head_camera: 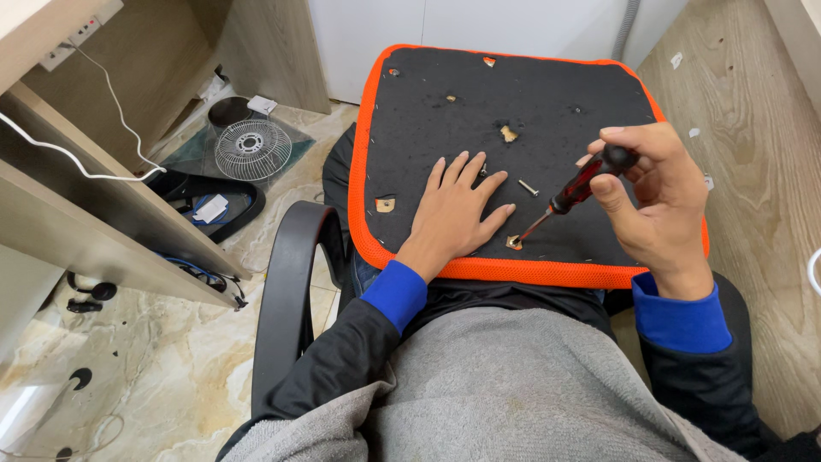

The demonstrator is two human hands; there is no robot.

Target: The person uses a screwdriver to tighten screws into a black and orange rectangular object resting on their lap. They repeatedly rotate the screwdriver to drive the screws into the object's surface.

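Holding the screwdriver (575,190) in my right hand (663,201), I have the fingers wrapped about its black cap and red handle, thumb along the side, and the shaft slanting down to the left. Its tip sits at a torn fixing hole (514,243) near the front edge of the seat panel (547,94), a black-faced board with an orange rim lying upside down across my lap. Whether a screw head is under the tip I cannot tell; the spot is too small to read.

My left hand (453,210) lies flat on the panel, fingers spread and grasping nothing, just beside the hole. A loose screw (528,187) rests on the black face between my two hands, apart from both.

Findings on method, as judgement: the shaft leans well off the vertical, so I would bring it more upright to seat the tip squarely and keep it from slipping out. The left palm should press down to stop the panel rocking on my knees, with its fingertips kept clear of the tip. The loose screw could roll off the tilted board; it wants watching.

A black chair armrest (291,291) stands at my left.
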